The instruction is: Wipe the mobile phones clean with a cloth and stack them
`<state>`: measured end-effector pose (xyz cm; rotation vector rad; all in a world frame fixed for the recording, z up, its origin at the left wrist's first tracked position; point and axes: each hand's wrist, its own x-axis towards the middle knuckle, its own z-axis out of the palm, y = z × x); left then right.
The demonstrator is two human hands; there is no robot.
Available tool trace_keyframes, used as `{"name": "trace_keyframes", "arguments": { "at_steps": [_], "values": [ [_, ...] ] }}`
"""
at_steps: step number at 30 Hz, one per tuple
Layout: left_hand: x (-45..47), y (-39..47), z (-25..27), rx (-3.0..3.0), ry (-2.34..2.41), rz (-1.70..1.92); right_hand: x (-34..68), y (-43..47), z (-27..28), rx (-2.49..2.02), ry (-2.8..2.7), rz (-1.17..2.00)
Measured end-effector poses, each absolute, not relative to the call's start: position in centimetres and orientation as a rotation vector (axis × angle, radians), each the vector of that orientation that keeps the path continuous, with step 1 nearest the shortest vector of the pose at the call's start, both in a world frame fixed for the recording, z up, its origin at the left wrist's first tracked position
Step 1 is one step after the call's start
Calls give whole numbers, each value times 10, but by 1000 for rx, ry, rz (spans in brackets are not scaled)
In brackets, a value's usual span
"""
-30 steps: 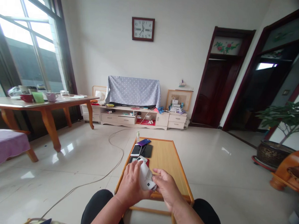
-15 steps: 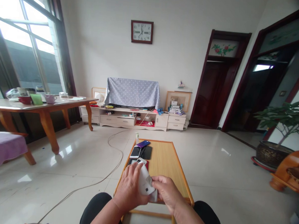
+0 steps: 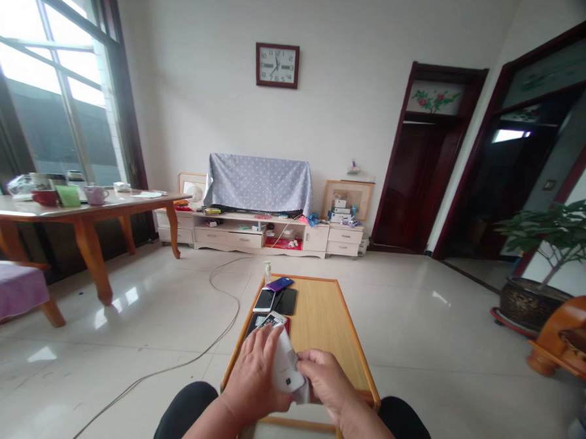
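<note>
My left hand [image 3: 253, 374] is wrapped round a white phone [image 3: 283, 364], its back with a small dark camera square facing up. A pale grey cloth [image 3: 303, 393] lies against the phone's right edge, pinched by the fingers of my right hand [image 3: 324, 378]. Both hands are above the near end of a low wooden table [image 3: 324, 319]. Just beyond them lie several phones: a purple one [image 3: 280, 284], a white-framed one [image 3: 264, 300], a black one [image 3: 287, 302] and a light one [image 3: 275, 319] partly behind my left fingers.
A small pump bottle [image 3: 267, 270] stands at the table's far left corner. My knees flank the near end. A cable [image 3: 229, 321] runs across the floor on the left. A dining table [image 3: 141, 202] with cups is further left, a potted plant [image 3: 534, 304] to the right.
The view has shifted slightly. The phone and cloth are moved a little lower, and more of the light phone behind them shows. Both hands keep their grip.
</note>
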<state>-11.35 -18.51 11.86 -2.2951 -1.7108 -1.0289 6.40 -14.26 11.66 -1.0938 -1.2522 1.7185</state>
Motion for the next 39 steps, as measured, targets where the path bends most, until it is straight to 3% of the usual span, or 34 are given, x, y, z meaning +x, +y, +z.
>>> {"name": "trace_keyframes", "arguments": {
  "at_steps": [8, 19, 30, 39],
  "values": [
    [-94, -199, 128, -2514, -1634, -925, 61, -132, 132, -755, -851, 1902],
    [-99, -198, 146, -2502, -1608, -857, 76, -146, 139, -609, -839, 2274],
    [-99, -190, 141, -2447, -1604, -859, 96, -134, 142, -664, -859, 2107],
    [-100, -186, 126, -2408, -1647, -967, 82, -148, 136, -849, -1294, 1632]
  ]
}}
